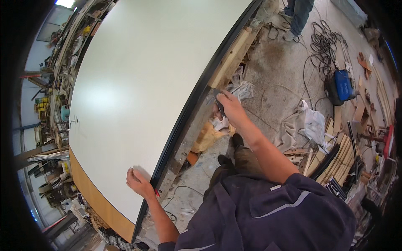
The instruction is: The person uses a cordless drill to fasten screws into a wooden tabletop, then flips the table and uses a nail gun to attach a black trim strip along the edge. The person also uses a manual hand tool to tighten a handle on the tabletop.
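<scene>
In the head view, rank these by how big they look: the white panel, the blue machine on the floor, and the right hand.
1. white panel
2. blue machine
3. right hand, though it looks about as big as the machine and sits nearer the camera, so unsure.

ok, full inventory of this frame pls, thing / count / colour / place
white panel: 1, white with a black edge strip, lying flat, fills the left and centre
wooden beam: 1, pale wood, under the panel's right edge
blue machine: 1, blue, on the floor at right
cable coil: 1, black, floor upper right
white cloth: 1, white, floor right of centre
timber offcuts: several, pale wood, floor lower right
other person's legs: 1 pair, blue trousers, top
left hand: 1, resting on the panel's near edge
right hand: 1, at the black edge, gripping a small dark tool
</scene>
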Action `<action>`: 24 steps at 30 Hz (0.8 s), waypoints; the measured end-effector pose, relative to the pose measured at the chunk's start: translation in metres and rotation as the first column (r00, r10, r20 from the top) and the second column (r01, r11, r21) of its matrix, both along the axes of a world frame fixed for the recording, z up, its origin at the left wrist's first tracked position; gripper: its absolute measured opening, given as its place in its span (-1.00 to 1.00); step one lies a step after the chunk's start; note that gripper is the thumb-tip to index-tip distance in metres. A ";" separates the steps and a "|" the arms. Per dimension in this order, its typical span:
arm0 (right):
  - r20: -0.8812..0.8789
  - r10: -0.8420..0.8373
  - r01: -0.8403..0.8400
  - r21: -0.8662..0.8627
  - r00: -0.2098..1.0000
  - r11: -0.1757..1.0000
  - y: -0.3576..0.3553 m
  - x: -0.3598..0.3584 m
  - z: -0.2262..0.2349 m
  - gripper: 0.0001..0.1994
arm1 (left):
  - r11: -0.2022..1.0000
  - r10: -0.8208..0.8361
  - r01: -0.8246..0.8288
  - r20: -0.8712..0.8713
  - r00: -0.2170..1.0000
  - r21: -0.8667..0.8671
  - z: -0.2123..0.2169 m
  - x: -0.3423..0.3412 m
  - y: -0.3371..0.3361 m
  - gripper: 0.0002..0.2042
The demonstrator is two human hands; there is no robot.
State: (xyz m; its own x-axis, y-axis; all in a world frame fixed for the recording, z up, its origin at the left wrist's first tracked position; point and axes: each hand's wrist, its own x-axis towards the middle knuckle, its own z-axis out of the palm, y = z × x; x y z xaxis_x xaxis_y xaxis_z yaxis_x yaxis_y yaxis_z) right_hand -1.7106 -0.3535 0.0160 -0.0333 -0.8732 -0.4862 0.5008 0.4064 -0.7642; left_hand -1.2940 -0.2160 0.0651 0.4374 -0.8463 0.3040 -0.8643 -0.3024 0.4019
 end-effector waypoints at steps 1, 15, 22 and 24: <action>-0.004 0.006 -0.006 -0.020 1.000 1.000 -0.007 -0.003 -0.001 -0.77 | 1.000 -0.009 0.008 0.058 0.998 0.019 -0.003 0.004 0.000 -0.66; -0.148 -0.198 0.196 -0.026 0.969 0.980 -0.056 -0.016 -0.005 -0.78 | 0.998 -0.047 0.041 0.126 0.991 0.049 -0.012 0.005 -0.001 -0.64; -0.154 -0.193 0.187 -0.052 0.969 0.981 -0.068 -0.021 -0.012 -0.78 | 0.995 -0.076 0.065 0.145 0.987 0.080 -0.011 0.006 -0.003 -0.63; -0.163 -0.183 0.182 -0.027 0.969 0.983 -0.067 -0.020 -0.009 -0.76 | 0.995 -0.066 0.055 0.124 0.990 0.085 -0.010 0.006 -0.004 -0.63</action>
